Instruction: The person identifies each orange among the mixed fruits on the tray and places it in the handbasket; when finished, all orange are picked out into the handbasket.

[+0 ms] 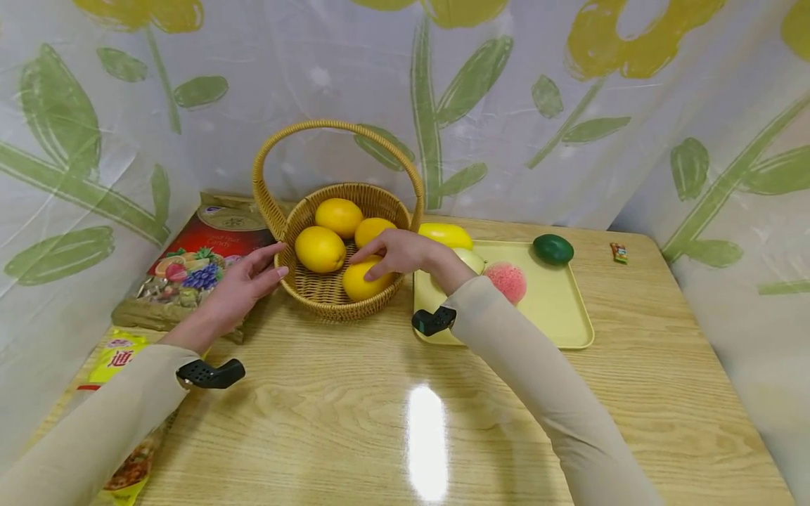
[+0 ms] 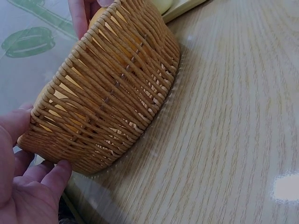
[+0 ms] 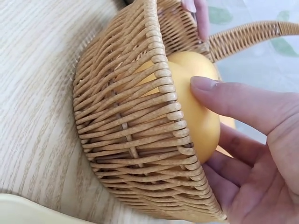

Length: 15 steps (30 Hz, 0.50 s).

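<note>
A round wicker basket (image 1: 342, 309) with a tall hooped handle (image 1: 335, 125) stands on the table, and several yellow-orange lemons lie inside it. My left hand (image 1: 243, 284) holds the basket's left rim; in the left wrist view its thumb is at the rim and its fingertips (image 2: 60, 175) lie against the wicker side. Reaching over the right rim, my right hand (image 1: 401, 253) grips the nearest lemon (image 1: 361, 282). In the right wrist view its thumb presses on that lemon (image 3: 198, 116) while the other fingers curl round the far side, partly hidden.
Right of the basket is a pale yellow tray (image 1: 550, 323) holding a pink peach-like fruit (image 1: 506, 281), a dark green fruit (image 1: 553, 249) and others partly behind my arm. A candy bag (image 1: 202, 260) and a yellow snack packet (image 1: 129, 471) lie left. A small wrapped sweet (image 1: 619, 253) sits far right.
</note>
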Tool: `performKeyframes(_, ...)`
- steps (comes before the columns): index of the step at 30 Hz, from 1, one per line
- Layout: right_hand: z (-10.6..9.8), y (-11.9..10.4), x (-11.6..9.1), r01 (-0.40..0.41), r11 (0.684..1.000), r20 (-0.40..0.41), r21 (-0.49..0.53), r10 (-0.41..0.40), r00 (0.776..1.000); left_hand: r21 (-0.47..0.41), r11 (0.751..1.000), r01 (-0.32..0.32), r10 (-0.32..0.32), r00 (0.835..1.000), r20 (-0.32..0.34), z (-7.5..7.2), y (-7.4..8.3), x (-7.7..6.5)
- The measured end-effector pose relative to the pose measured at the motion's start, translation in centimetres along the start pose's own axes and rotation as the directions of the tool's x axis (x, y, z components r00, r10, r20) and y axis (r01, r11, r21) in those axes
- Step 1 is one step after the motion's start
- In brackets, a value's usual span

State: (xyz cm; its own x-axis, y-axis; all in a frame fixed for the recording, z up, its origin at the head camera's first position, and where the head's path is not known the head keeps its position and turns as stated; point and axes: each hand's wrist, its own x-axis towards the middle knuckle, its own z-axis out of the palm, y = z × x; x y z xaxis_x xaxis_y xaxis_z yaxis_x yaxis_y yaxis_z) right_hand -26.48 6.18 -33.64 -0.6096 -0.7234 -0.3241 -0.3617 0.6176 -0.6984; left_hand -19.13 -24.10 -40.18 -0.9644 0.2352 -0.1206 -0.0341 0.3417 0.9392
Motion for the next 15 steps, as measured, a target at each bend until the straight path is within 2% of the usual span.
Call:
performKeyframes(8, -0.1, 0.4, -0.5, 0.043, 0.998, -0.039, 0.049, -0.041, 0.998, 0.022, 1.000, 0.008, -0.008, 1.000, -0.006, -0.1, 0.1, -0.2)
performKeyframes(15, -0.2, 0.5, -3.0, 0.125, 0.991, -0.084, 0.039, -0.121, 0.989, 0.013, 1.000, 0.011, -0.011, 1.000, -0.010, 0.0, -0.1, 0.1)
